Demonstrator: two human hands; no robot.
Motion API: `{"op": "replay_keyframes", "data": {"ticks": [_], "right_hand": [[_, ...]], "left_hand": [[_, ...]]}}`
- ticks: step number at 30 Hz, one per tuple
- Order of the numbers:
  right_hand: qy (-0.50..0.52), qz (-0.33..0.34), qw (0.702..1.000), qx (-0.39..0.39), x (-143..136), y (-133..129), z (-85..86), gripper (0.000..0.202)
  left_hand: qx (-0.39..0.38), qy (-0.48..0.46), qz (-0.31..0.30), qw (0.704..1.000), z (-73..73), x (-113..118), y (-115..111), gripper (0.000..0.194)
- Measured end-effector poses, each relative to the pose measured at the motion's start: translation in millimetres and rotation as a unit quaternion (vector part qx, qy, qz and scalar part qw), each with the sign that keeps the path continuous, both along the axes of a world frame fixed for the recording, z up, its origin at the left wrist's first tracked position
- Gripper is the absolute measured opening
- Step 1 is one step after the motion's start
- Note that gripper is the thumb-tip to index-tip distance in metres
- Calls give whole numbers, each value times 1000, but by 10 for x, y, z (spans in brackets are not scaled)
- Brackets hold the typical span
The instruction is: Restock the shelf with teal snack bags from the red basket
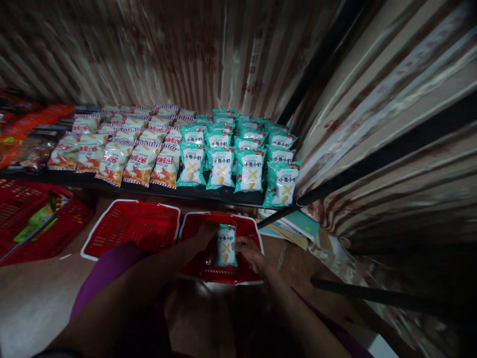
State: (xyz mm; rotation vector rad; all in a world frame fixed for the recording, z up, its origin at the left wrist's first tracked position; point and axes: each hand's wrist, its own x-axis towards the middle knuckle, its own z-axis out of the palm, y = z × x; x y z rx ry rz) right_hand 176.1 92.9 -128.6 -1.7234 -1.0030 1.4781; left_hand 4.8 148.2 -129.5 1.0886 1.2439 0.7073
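Note:
A teal and white snack bag (226,246) is between my two hands, over the red basket with a white rim (185,224) in front of me. My left hand (206,234) is at the bag's upper left edge, in deep shadow, its fingertips partly hidden. From the other side, my right hand (249,249) grips the right edge, fingers bent against the wrapper. The bag faces up with its printed front showing. Behind the basket, matching teal bags (249,171) stand in rows on a dark shelf (160,190).
White and orange snack bags (115,161) fill the shelf's middle, with blurred orange packages (35,132) farther left. Another red basket (130,226) sits to the left, then one holding green packages (39,221). Dark posts (357,164) slant across the right, near flattened cardboard (294,226).

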Motion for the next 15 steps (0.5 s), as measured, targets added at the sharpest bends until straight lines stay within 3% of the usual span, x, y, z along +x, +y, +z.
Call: {"op": "replay_keyframes", "data": {"ticks": [4, 9, 12, 15], "right_hand": [[56, 8, 998, 21, 96, -13, 580, 40], [122, -68, 984, 111, 69, 63, 1199, 52], [136, -57, 980, 136, 11, 133, 1337, 52], [139, -41, 978, 149, -40, 212, 1332, 44]], "left_hand": [[40, 21, 43, 998, 497, 6, -46, 10], [117, 1, 40, 992, 1057, -86, -102, 16], [158, -25, 29, 987, 1215, -110, -98, 19], [163, -40, 24, 985, 1252, -103, -49, 22]]}}
